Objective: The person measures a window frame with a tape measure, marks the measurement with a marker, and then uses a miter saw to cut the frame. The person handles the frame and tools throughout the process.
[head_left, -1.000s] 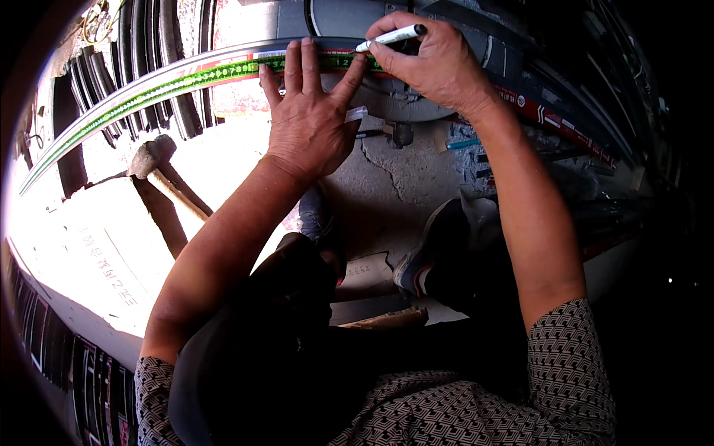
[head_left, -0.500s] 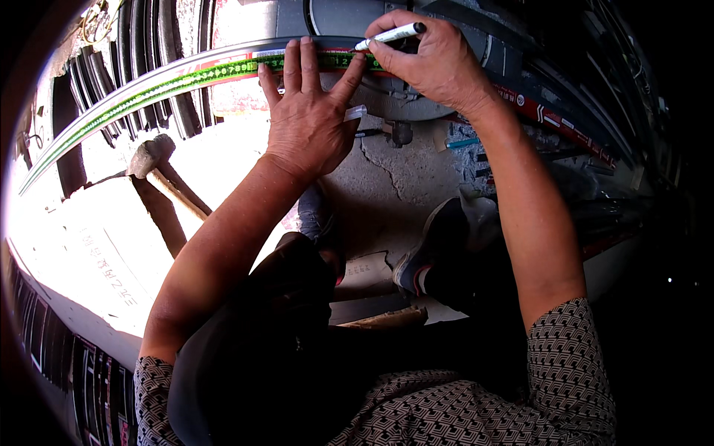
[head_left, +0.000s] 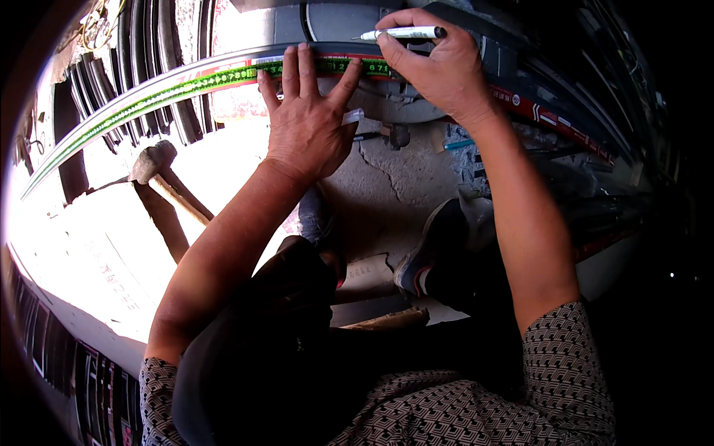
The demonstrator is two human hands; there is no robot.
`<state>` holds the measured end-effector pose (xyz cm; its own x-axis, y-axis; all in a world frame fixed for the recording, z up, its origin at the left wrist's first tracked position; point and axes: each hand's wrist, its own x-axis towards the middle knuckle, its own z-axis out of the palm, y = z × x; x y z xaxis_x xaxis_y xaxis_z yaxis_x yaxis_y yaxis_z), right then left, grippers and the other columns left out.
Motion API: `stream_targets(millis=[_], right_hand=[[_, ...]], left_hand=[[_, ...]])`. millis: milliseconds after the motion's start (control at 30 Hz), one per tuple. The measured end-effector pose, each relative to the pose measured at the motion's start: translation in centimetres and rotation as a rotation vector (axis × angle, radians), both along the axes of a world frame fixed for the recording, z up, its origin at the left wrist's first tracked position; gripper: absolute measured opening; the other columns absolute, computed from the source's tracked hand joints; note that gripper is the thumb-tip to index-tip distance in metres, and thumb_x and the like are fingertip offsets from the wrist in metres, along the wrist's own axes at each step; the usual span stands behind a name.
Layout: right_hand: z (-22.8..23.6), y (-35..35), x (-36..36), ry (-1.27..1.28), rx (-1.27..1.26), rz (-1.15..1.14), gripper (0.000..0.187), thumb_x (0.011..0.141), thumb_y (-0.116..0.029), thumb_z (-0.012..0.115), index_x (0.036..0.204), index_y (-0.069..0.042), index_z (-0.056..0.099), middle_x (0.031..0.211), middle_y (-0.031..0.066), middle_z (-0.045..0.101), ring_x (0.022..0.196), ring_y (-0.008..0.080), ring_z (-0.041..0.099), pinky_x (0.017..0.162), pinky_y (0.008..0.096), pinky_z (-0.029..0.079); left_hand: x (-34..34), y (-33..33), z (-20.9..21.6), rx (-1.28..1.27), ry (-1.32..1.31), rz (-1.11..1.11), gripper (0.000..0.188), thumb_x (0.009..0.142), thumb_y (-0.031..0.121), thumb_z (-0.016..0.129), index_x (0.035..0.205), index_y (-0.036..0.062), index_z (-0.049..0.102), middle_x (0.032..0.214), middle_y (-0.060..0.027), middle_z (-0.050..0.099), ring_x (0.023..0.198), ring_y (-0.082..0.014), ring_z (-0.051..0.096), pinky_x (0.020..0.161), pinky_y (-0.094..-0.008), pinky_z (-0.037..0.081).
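Observation:
My left hand point(head_left: 305, 134) lies palm down with its fingers spread, pressing a green tape measure point(head_left: 167, 91) against a long dark strip point(head_left: 201, 61) with red film along it. Beside the base of the thumb, a small clear piece point(head_left: 353, 117) pokes out from under the palm; its kind I cannot tell. To the right, my right hand point(head_left: 446, 70) pinches a white marker pen point(head_left: 405, 33) with a dark end. The pen's thin tip points left, beyond the strip's far edge and apart from the tape.
A hammer point(head_left: 154, 160) with a wooden handle rests at left by a pale box point(head_left: 104, 253). Dark strips point(head_left: 149, 67) stand at far left; more profiles point(head_left: 550, 115) lie at right. A blue pen-like stick point(head_left: 459, 144) is on the cracked floor point(head_left: 379, 175).
The marker tip has come away from the strip near my left thumb. My right hand has shifted slightly right, while my left hand keeps its place on the tape.

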<state>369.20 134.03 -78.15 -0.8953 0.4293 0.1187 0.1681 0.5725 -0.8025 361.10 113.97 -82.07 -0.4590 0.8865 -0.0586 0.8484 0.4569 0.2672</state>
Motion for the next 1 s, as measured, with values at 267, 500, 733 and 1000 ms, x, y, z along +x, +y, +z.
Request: stream_targets(millis=[267,500,733,1000], right_hand=[[3.0,-3.7,4.1,0.036,-0.372,-0.17,0.011,0.092,-0.012,0.073,0.097,-0.003,0.069,0.08,-0.002,0.068,0.071,0.0028,0.063,0.062,0.022,0.051],[2.0,-5.8,5.6,-0.034,-0.548,-0.21,0.008,0.092,-0.008,0.072,0.096,-0.003,0.068,0.08,0.0002,0.069,0.073,0.005,0.065,0.065,0.0227,0.052],[-1.6,-8.0,5.1,-0.083,-0.589,-0.225,0.016,0.096,-0.016,0.07,0.099,0.0,0.069,0.08,0.0064,0.074,0.074,0.0088,0.068,0.068,0.0263,0.054],[-2.2,-8.7,5.1,-0.034,-0.762,-0.373,0.028,0.1,-0.024,0.067,0.097,0.004,0.069,0.079,0.0099,0.075,0.072,0.0142,0.072,0.066,0.029,0.056]], left_hand=[[0.0,0.0,-0.1,0.015,0.002,0.012,0.084,0.09,0.039,0.067,0.163,0.0383,0.026,0.163,-0.035,0.018,0.153,-0.0523,0.015,0.118,-0.0731,0.01],[0.1,0.0,-0.1,0.034,-0.001,0.009,0.084,0.089,0.039,0.067,0.163,0.0386,0.027,0.163,-0.0351,0.02,0.153,-0.0525,0.016,0.118,-0.0727,0.01],[0.0,-0.1,-0.5,0.026,0.017,-0.012,0.083,0.088,0.041,0.068,0.162,0.0339,0.032,0.162,-0.0377,0.019,0.153,-0.054,0.016,0.116,-0.0751,0.009],[0.0,0.0,0.0,0.018,0.048,-0.021,0.076,0.093,0.049,0.062,0.162,0.0367,0.032,0.163,-0.0338,0.019,0.153,-0.0516,0.016,0.117,-0.0732,0.01]])
